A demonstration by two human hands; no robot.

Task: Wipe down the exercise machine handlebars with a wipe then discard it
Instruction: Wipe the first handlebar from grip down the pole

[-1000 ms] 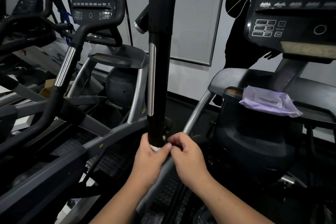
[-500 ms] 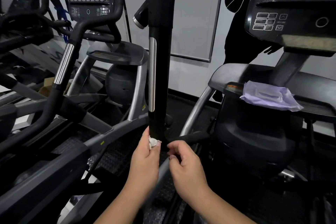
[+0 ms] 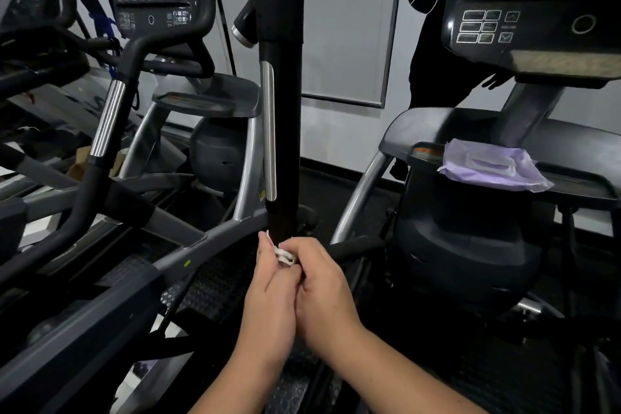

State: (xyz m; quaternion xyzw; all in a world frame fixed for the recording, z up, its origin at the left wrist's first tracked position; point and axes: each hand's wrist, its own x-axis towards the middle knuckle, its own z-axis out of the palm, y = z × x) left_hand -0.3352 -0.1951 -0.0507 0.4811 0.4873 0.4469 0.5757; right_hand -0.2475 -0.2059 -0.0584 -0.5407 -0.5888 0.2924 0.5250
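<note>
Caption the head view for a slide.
Both hands bunch a white wipe at the base of the black handlebar; purple wipes pack rests nearby.

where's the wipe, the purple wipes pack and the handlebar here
wipe (image 3: 284, 255), head view, on the white crumpled bit showing between the two hands
wipes pack (image 3: 490, 170), head view, on its purple top beside the clear flap
handlebar (image 3: 280, 131), head view, on the black upright shaft right of the chrome strip

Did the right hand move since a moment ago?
Yes. The right hand slid left toward the black upright handlebar, meeting the left hand over the crumpled white wipe.
</note>
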